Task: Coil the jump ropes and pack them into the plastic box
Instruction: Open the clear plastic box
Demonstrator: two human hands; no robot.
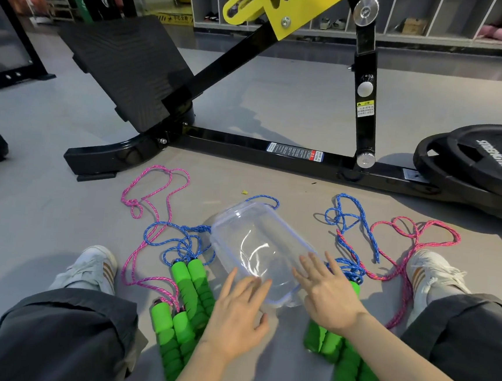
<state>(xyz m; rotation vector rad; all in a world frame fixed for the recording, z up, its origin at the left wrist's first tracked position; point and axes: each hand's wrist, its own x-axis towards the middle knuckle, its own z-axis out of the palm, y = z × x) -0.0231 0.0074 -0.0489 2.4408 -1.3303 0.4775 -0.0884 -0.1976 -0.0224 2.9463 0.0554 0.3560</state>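
Observation:
A clear plastic box (249,229) lies on the grey floor between my legs, its opening facing up. My left hand (237,313) reaches toward its near edge with fingers spread, fingertips at the rim. My right hand (330,297) hovers at the box's near right corner, fingers apart, holding nothing. Loose jump ropes lie uncoiled on both sides: pink cord (153,181) and blue cord (172,238) on the left with green foam handles (193,285), blue cord (350,217) and pink cord (415,235) on the right with green handles (346,372).
A black gym machine frame (277,151) runs across the floor just beyond the ropes, with a footplate (124,63) at left. Stacked weight plates (495,160) lie at the right. My shoes (94,264) and legs flank the ropes.

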